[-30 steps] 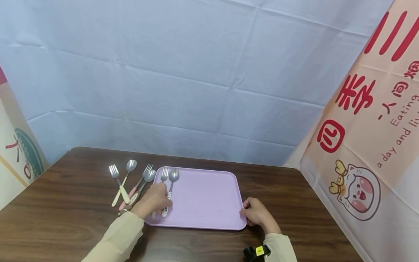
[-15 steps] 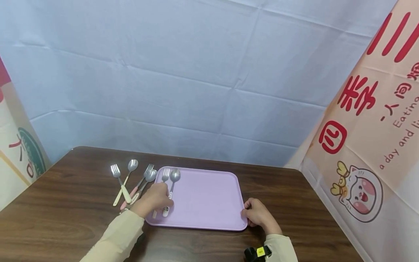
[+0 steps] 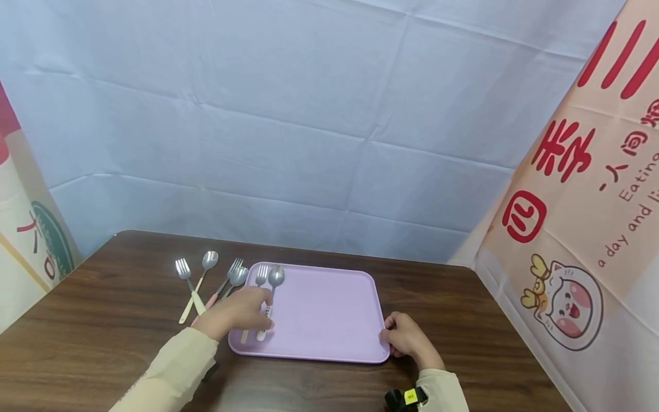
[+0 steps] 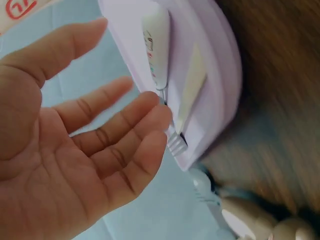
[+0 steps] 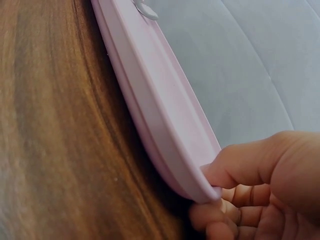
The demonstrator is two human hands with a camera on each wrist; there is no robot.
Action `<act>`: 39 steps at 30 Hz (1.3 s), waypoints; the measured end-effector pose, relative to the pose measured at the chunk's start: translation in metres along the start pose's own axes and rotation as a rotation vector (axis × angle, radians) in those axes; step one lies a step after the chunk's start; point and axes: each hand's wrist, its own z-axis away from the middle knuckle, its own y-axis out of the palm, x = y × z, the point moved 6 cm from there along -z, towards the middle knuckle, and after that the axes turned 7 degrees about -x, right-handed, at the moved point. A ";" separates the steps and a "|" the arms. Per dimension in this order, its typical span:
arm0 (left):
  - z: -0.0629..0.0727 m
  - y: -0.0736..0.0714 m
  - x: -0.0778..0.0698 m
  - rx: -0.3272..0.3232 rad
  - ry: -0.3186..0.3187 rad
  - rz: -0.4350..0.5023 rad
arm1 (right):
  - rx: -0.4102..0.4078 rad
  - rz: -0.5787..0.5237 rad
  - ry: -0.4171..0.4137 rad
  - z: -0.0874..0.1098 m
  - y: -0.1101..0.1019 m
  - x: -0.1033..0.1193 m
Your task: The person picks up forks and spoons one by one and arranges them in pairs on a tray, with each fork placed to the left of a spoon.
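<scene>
On the left side of a purple tray (image 3: 324,312) lie a fork (image 3: 261,276) and a spoon (image 3: 277,277), side by side with their handles toward me. My left hand (image 3: 241,310) hovers over their handles and hides part of them in the head view. The left wrist view shows that hand (image 4: 85,135) with fingers spread and loosely bent, nothing in them, apart from the white spoon handle (image 4: 157,47) and the cream fork handle (image 4: 192,90). At the near right corner my right hand (image 3: 407,336) pinches the tray rim, thumb on top and fingers beneath (image 5: 215,217).
Left of the tray on the brown wooden table (image 3: 103,320) lie several more utensils: a fork (image 3: 182,268) crossing a spoon (image 3: 209,260), and another fork (image 3: 235,266) beside a second spoon (image 3: 238,277). A pale blue cloth (image 3: 257,143) hangs behind the table.
My left hand has let go of the fork and spoon handles and lifted slightly to the left, its fingers spreading. The right hand stays on the tray rim.
</scene>
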 end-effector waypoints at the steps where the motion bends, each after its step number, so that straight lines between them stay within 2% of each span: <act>1: 0.000 0.000 -0.001 0.002 0.020 -0.021 | 0.000 0.000 -0.002 0.000 0.000 0.000; 7: 0.005 -0.003 -0.007 -0.017 0.107 -0.184 | 0.002 0.006 -0.010 0.000 0.000 0.001; 12: 0.006 -0.003 -0.007 -0.043 0.135 -0.238 | 0.002 0.001 -0.007 0.000 0.001 0.000; 18: 0.005 -0.002 -0.005 -0.074 0.182 -0.261 | 0.003 -0.004 -0.009 -0.001 0.002 0.000; 28: 0.006 -0.004 -0.002 -0.091 0.184 -0.252 | 0.009 0.006 -0.004 0.001 0.000 0.001; 36: 0.013 -0.008 0.012 -0.111 0.147 -0.252 | 0.012 0.012 -0.002 0.000 0.000 0.000; 39: 0.016 -0.011 0.018 -0.135 0.165 -0.251 | 0.018 0.014 -0.004 0.000 0.000 0.001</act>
